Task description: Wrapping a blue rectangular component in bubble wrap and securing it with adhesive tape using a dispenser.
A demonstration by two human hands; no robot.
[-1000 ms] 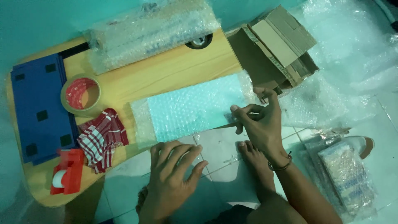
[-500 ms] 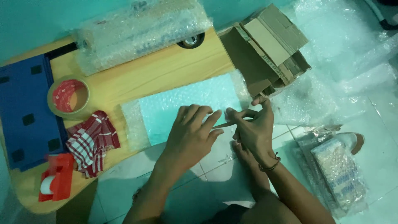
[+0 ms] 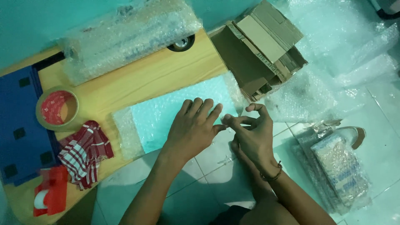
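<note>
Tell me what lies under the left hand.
The left hand presses flat on a bubble wrap sheet, which overhangs the wooden board. Anything beneath the palm is hidden.

- I see clear plastic bubble wrap sheet (image 3: 175, 112) under my left hand (image 3: 192, 129): dimpled, faintly glossy.
- Board (image 3: 137, 83): pale wood, smooth, matt.
- Tape roll (image 3: 57, 109): brown, shiny plastic film.
- Checked rag (image 3: 85, 152): woven cloth, matt.
- Boxes (image 3: 258, 46): raw corrugated cardboard, matt.
- Floor tiles (image 3: 208, 171): glazed, reflective.
</note>
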